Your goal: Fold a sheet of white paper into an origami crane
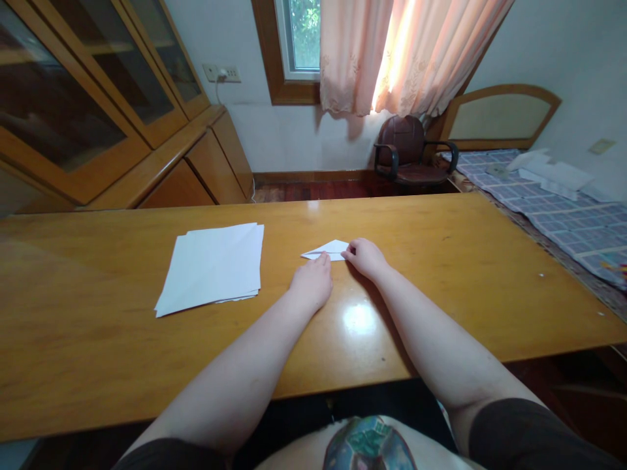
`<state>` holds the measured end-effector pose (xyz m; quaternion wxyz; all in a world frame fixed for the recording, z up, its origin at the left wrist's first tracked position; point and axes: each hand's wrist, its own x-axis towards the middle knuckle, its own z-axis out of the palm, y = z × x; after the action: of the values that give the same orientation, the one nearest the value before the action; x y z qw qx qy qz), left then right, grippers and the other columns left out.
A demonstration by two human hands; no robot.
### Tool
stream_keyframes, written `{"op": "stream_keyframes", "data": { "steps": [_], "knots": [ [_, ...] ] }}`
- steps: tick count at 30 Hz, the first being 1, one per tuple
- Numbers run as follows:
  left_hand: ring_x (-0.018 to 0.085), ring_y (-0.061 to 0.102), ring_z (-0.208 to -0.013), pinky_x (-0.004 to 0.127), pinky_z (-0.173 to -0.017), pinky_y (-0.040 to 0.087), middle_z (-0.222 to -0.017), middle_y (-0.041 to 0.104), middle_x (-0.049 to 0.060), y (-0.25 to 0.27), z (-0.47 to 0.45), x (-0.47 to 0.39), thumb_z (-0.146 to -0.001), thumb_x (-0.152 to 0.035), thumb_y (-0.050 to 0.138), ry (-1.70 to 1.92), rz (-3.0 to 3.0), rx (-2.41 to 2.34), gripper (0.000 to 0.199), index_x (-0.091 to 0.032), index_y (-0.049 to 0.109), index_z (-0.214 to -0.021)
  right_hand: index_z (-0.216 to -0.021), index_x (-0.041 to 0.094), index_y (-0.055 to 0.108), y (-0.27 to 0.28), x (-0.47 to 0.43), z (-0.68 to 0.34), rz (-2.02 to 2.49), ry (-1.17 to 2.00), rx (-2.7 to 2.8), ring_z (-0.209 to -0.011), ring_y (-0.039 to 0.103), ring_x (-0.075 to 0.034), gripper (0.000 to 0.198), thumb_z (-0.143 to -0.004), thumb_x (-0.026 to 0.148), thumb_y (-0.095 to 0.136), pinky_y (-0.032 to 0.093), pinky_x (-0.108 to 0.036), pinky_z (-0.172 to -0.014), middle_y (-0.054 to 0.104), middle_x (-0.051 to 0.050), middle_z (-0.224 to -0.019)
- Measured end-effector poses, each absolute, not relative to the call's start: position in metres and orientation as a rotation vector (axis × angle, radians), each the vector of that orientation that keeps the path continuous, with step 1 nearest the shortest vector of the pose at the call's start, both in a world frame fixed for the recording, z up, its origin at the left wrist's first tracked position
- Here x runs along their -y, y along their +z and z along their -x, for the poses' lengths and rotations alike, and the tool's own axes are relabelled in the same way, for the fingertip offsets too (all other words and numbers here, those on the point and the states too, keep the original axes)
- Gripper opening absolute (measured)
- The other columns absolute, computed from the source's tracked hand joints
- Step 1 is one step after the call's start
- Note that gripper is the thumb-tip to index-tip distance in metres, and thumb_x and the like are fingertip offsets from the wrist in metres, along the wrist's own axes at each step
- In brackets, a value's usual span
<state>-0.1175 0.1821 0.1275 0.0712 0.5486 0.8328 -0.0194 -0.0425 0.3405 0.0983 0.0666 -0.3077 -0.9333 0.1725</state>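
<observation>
A small folded piece of white paper (335, 247) lies on the wooden table (441, 287), its pointed end towards the left and a crease running along its length. My left hand (313, 281) rests at its near edge, fingertips pressing down on the paper. At the paper's right end, my right hand (366, 256) pinches it between thumb and bent fingers. The fingers partly cover the near and right edges of the paper. A stack of white paper sheets (213, 266) lies on the table to the left of my hands, its edges slightly uneven.
Beyond the table stands a dark red armchair (409, 150) under the curtain (357, 59). A wooden cabinet (147, 150) with glass doors is at the back left. On the right, a bed (533, 189) with a checked cover holds some white items.
</observation>
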Motion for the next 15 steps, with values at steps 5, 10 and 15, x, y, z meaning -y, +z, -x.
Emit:
{"op": "stream_keyframes", "data": {
  "steps": [5,10,15],
  "knots": [
    [0.028,0.046,-0.12,0.044,-0.088,0.047,-0.145,0.039,0.009,0.1273,0.1138,-0.1822,-0.089,-0.029,0.041,-0.086,-1.699,-2.478,0.05,-0.02,0.039,-0.138,-0.075,0.019,0.062,0.0983,-0.3392,0.0422,0.91,0.514,2.801,-0.077,0.055,-0.015,0.02,-0.082,0.037,0.06,0.036,-0.025,-0.067,0.064,-0.005,-0.085],
    [0.029,0.049,-0.116,0.045,-0.086,0.047,-0.141,0.044,0.01,0.1292,0.1137,-0.1854,-0.089,-0.03,0.039,-0.1,-1.69,-2.468,0.049,-0.018,0.04,-0.137,-0.073,0.018,0.062,0.1024,-0.3364,0.0399,0.799,0.551,2.811,-0.078,0.055,-0.016,0.031,-0.078,0.048,0.063,0.038,-0.025,-0.068,0.064,-0.006,-0.083],
    [0.029,0.048,-0.117,0.044,-0.087,0.047,-0.142,0.043,0.01,0.128,0.1148,-0.1858,-0.089,-0.03,0.04,-0.097,-1.688,-2.462,0.049,-0.02,0.04,-0.137,-0.075,0.02,0.065,0.1035,-0.3411,0.0375,0.973,0.594,2.787,-0.078,0.057,-0.015,0.027,-0.072,0.047,0.069,0.038,-0.025,-0.068,0.065,-0.004,-0.086]
  ]
}}
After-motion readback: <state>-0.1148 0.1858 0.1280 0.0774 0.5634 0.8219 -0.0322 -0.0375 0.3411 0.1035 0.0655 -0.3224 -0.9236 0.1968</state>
